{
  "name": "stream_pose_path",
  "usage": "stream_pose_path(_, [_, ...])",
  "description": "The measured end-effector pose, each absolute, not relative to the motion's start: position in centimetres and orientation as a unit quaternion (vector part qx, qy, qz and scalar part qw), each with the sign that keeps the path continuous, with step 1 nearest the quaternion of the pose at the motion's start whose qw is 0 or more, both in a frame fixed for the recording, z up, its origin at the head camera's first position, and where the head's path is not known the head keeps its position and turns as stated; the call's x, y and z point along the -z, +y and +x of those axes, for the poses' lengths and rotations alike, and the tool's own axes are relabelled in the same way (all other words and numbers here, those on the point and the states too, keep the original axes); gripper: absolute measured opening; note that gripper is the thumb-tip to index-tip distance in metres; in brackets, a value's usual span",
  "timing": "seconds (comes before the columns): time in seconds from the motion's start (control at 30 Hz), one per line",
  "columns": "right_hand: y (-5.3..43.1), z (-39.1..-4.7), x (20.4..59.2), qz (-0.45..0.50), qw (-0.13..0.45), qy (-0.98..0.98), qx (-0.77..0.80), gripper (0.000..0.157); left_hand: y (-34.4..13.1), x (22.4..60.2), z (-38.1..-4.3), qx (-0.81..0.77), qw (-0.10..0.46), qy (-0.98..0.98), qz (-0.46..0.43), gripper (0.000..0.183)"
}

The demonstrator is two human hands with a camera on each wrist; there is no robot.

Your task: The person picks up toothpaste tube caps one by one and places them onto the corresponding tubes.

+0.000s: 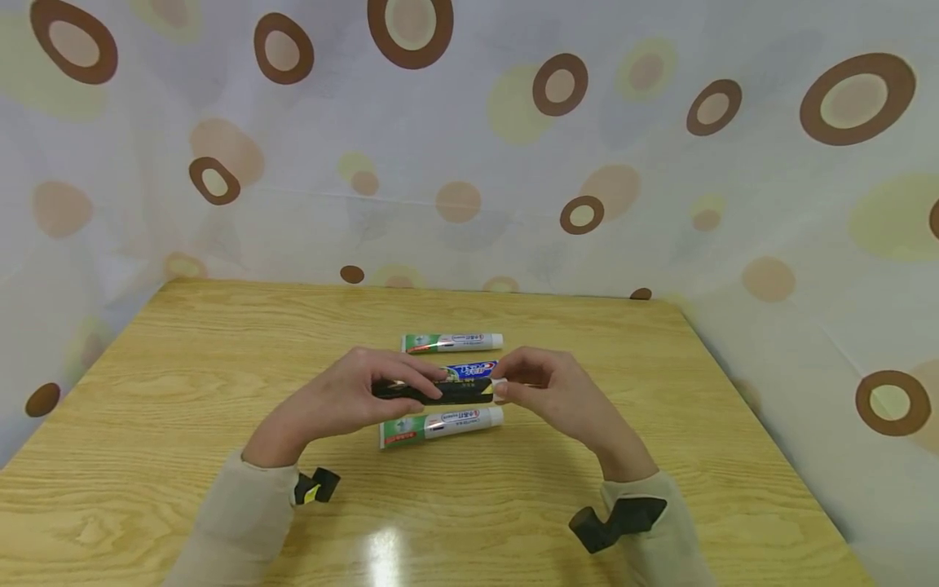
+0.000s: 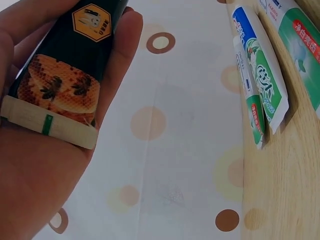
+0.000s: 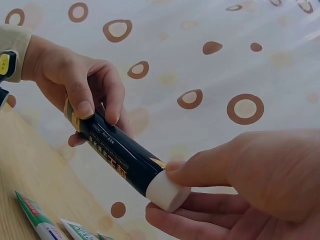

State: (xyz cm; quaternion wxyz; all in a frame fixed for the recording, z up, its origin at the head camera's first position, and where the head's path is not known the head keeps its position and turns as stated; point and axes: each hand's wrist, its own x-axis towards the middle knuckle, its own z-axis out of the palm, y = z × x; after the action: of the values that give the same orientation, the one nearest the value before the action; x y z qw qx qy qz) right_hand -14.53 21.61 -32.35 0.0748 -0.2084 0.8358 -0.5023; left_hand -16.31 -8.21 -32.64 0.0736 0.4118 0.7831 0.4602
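Observation:
A dark toothpaste tube with a white cap is held between both hands above the table. My left hand grips its flat crimped end, the thumb on one side and fingers on the other. At the other end my right hand pinches the white cap between thumb and fingers. In the left wrist view the tube's printed face shows a honeycomb picture. Beneath it on the table, a blue-labelled toothpaste tube is partly hidden by the held tube and the hands.
One green-and-white toothpaste tube lies farther back on the wooden table. A similar green-and-white tube lies nearer me, just in front of the held one. A patterned cloth stands behind the table and along its sides.

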Motion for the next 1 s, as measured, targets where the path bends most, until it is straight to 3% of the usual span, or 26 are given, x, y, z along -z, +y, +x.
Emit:
stream_pose_path(0.27, [22.1, -14.7, 32.6, -0.212, 0.077, 0.845, 0.486, 0.016, -8.0, 32.8, -16.6, -0.43, 0.064, 0.797, 0.421, 0.021])
stream_pose_path(1.0, [23.6, -15.0, 32.5, -0.233, 0.132, 0.861, 0.433, 0.014, -7.9, 33.5, -16.6, -0.42, 0.137, 0.795, 0.415, 0.029])
